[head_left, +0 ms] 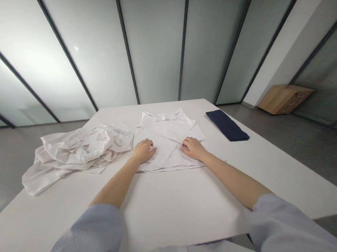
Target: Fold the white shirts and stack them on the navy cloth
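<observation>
A white garment [169, 133], likely a shirt, lies on the table in front of me, its sides folded inward and its collar end pointing away. My left hand [143, 150] rests on the garment's left side, fingers slightly bent and thumb apart from them. On the right side of the cloth lies my right hand [194, 148], in a similar pose with a gap between thumb and fingers. Neither hand visibly grips the fabric. The garment's bottom edge runs straight across, nearest to me.
A crumpled heap of white cloth [84, 148] spreads at the left, partly over the table's edge. A folded dark navy cloth [227, 125] lies at the right. Both share the white table [179, 205]. Frosted glass panels [155, 47] stand behind; a wooden cabinet [283, 98] is far right.
</observation>
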`<state>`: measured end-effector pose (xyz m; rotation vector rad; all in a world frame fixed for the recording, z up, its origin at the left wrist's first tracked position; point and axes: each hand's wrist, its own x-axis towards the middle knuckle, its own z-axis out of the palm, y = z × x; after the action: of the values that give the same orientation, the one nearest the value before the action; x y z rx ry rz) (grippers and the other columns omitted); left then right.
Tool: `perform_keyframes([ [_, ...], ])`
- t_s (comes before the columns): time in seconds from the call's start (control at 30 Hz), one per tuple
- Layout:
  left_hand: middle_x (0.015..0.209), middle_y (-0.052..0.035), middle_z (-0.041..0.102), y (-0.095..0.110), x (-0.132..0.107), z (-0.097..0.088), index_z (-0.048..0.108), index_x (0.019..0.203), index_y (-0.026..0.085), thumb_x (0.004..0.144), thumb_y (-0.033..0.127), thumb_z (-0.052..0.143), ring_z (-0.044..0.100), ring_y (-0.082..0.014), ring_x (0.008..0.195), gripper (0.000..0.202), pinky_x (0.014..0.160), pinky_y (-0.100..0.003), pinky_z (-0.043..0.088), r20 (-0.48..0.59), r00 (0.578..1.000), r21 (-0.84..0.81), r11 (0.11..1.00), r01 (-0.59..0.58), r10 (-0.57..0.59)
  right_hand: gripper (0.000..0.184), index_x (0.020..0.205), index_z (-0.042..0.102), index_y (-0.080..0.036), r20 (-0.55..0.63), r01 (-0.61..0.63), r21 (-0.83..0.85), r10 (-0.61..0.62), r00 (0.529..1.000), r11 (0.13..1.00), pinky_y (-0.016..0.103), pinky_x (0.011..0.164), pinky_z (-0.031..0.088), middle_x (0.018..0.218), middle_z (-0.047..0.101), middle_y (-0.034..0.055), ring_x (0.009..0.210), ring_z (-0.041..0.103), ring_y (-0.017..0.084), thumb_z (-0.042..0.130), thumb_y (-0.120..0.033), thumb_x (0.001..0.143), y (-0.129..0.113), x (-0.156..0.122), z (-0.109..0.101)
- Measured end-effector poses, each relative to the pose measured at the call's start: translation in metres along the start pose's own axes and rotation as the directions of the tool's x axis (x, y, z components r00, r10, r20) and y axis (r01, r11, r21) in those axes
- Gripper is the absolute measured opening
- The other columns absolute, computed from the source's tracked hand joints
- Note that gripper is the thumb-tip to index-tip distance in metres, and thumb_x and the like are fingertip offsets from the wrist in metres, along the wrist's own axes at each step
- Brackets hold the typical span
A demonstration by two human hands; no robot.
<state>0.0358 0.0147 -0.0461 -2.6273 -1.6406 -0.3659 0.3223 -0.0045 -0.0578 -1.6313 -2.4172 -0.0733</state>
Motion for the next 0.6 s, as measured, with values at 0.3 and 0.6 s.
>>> perform_keyframes([
  [0.3,0.11,-0.0089,0.069,0.005,0.003,0.0,0.068,0.099,0.02,0.095,0.05,0.033,0.062,-0.0231,0.105,0.045,0.102,-0.042,0.034,0.074,0.997,0.055,0.998,-0.025,0.021,0.054,0.135,0.05,-0.015,0.09,-0.019,-0.01,0.02,0.996,1.0,0.039,0.108,0.03,0.145,0.043,0.0155,0.135,0.037,0.027,0.036,-0.05,0.096,0.007,0.003,0.018],
  [0.6,0.145,-0.0127,0.045,0.009,-0.009,-0.002,0.05,0.133,0.02,0.072,0.067,0.062,0.042,-0.0291,0.131,0.077,0.108,-0.04,0.032,0.065,0.987,-0.049,0.988,-0.145,0.148,0.035,0.108,0.067,-0.017,-0.057,0.184,0.113,-0.178,0.982,0.977,0.037,0.095,0.039,0.113,0.064,0.0125,0.11,0.055,0.024,0.054,-0.044,0.089,0.002,0.0,0.003],
])
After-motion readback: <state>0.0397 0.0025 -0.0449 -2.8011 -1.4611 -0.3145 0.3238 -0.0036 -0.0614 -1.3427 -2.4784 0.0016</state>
